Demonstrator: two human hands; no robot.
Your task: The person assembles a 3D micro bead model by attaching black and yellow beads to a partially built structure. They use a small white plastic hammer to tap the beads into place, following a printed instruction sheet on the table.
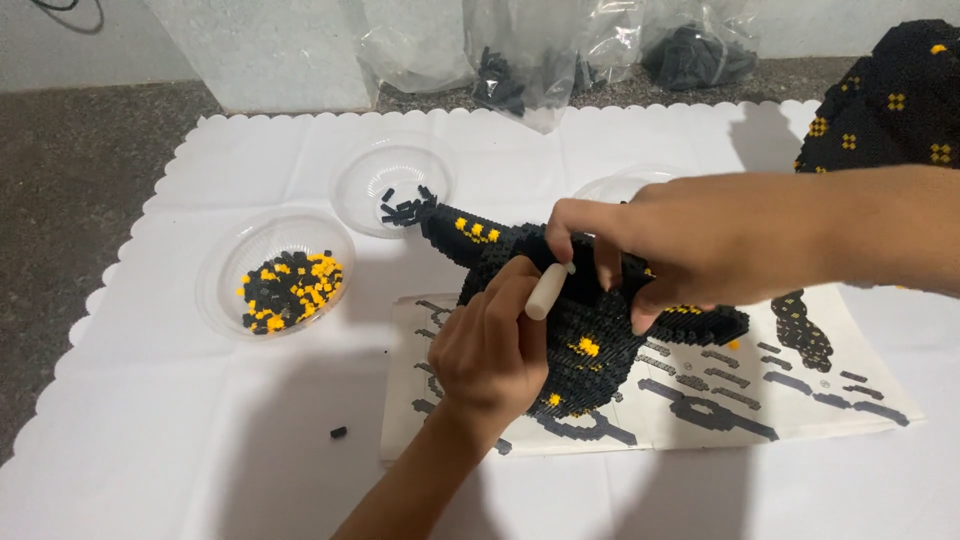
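A black brick model with yellow spots (pixel 590 340) sits near the middle of the white scalloped table cover (pixel 200 470), lying on a printed instruction sheet (pixel 800 400). The left hand (pixel 490 350) is curled closed around a small white stick-like tool (pixel 548 290), its tip against the model's upper side. The right hand (pixel 690 240) reaches in from the right and grips the top of the model, fingers bent over it and thumb underneath.

To the left, a clear bowl of black and yellow bricks (pixel 285 285) stands near a clear bowl of black bricks (pixel 395 195). A single loose black brick (pixel 339 432) lies on the cover. Clear plastic bags (pixel 520 60) sit at the back, and a larger black brick build (pixel 890 100) is at the far right.
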